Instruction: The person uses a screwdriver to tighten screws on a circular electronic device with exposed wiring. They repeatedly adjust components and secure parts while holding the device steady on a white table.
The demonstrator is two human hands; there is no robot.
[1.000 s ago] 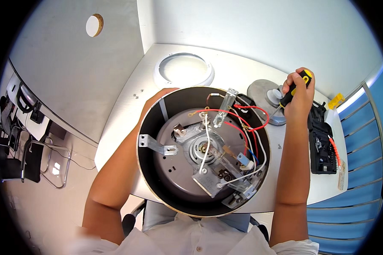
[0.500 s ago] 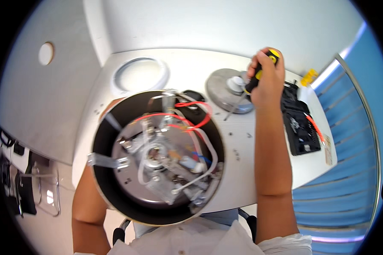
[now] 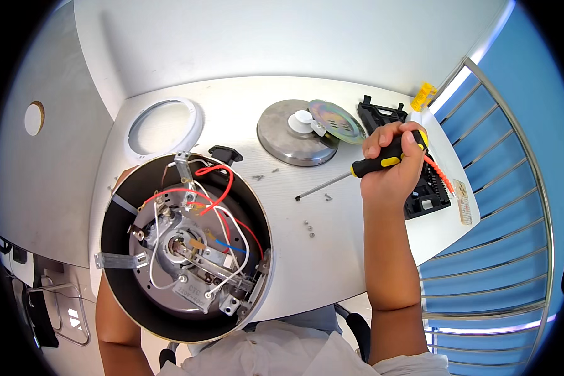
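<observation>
A round metal housing (image 3: pixel 125 288), open at the top, fills the lower left, with red, white and blue wires, brackets and a central fitting inside. My left hand (image 3: pixel 126 173) is at its far left side, the fingers hidden behind it. To its right, my right hand (image 3: pixel 393 164) grips a black-and-yellow screwdriver (image 3: pixel 373 165), its shaft pointing down-left over the table above some small screws (image 3: pixel 310 229). A steel lid (image 3: pixel 282 144) with a white knob lies behind, a perforated disc (image 3: pixel 335 119) partly over it. A black plug socket (image 3: pixel 225 153) sticks out past the housing's back rim.
The white table (image 3: pixel 313 269) also bears a white ring (image 3: pixel 134 135) at the back left and a black tool case (image 3: pixel 423 203) with an orange tool and yellow item at the right. A wall is behind, a grey panel (image 3: pixel 50 169) left, and a steel railing (image 3: pixel 532 188) right.
The view has swung right, so the housing sits further left in it. My right hand has come lower with the screwdriver, whose shaft now lies more level.
</observation>
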